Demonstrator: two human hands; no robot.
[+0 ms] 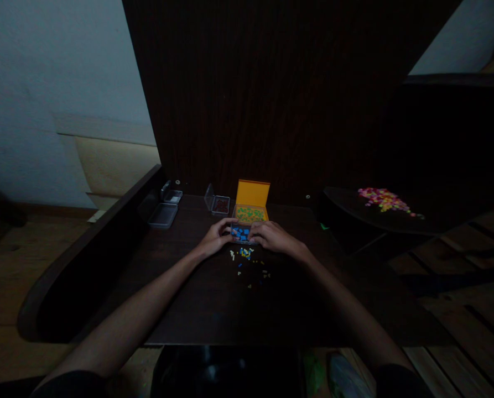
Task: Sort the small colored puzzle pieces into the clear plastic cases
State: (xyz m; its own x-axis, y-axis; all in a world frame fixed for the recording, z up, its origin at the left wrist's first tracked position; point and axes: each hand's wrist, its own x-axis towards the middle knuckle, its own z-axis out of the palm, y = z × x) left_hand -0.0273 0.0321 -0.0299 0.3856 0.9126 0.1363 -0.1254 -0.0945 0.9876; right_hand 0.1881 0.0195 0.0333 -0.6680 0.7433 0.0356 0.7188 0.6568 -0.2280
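Observation:
A small clear plastic box (242, 241) of blue pieces (242, 232) sits on the dark table in front of me. My left hand (217, 239) grips its left end, thumb at the near side and fingers at the far side. Over the right end, my right hand (274, 235) has its fingers bent together at the blue pieces; what they pinch, if anything, is hidden. Just behind stands an open yellow box (253, 193) with green pieces (250, 214) inside. Small white, yellow and blue pieces (245, 253) lie scattered on the near side of the clear box.
Left of the yellow box is an open clear case (221, 205) of dark red pieces. Farther left lie another clear case (164, 215) and a smaller one (173, 196) by the side panel (93, 249). Pink and yellow pieces (383, 200) are heaped on a raised ledge (346, 207) at right.

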